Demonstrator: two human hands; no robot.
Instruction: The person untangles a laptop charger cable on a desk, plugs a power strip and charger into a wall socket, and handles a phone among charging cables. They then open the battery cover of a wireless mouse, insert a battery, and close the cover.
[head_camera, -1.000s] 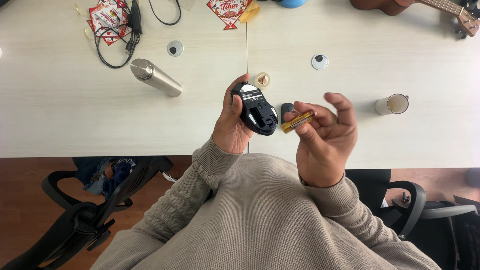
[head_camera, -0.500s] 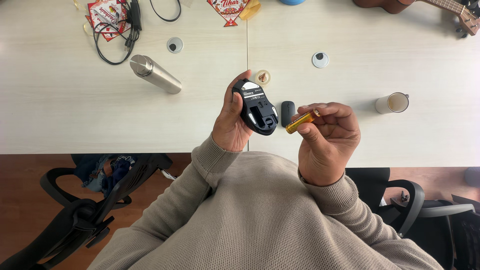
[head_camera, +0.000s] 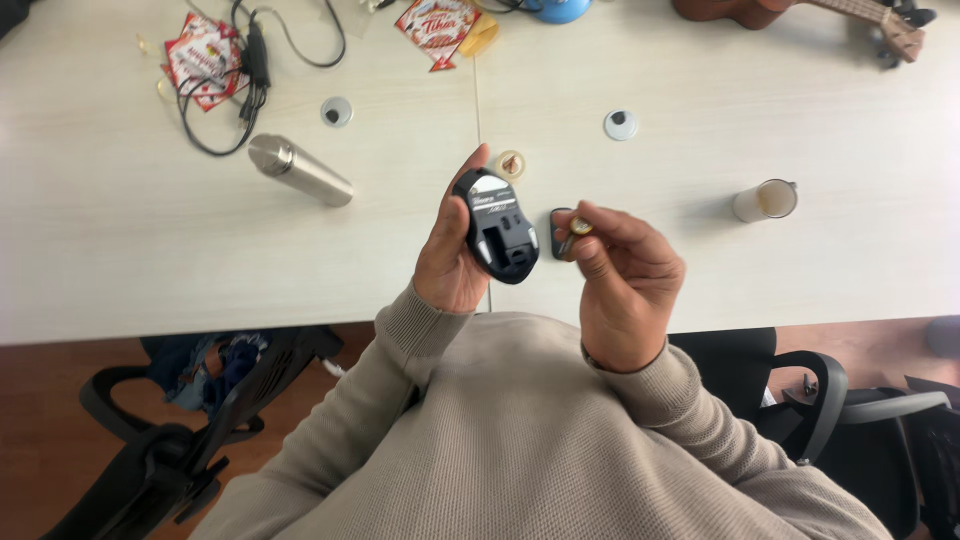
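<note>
Gold battery in right grip, beside black mouse

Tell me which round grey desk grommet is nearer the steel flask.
The left grommet, just above the flask. The other grommet sits right of the desk seam.

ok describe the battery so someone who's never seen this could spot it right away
Start at the white table and find the two hands raised over its near edge. The left hand holds an upturned black mouse; the right hand beside it pinches the battery at its fingertips. It is a small gold cylinder, mostly hidden by the fingers, the only gold thing held.
</note>
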